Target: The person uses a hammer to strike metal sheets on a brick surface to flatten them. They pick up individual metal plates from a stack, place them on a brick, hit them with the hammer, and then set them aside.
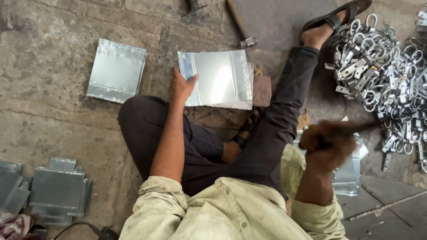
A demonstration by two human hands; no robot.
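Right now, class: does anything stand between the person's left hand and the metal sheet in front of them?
No. The left hand already rests on the metal sheet's left edge. The brick sits at its right side, the hammer beyond it.
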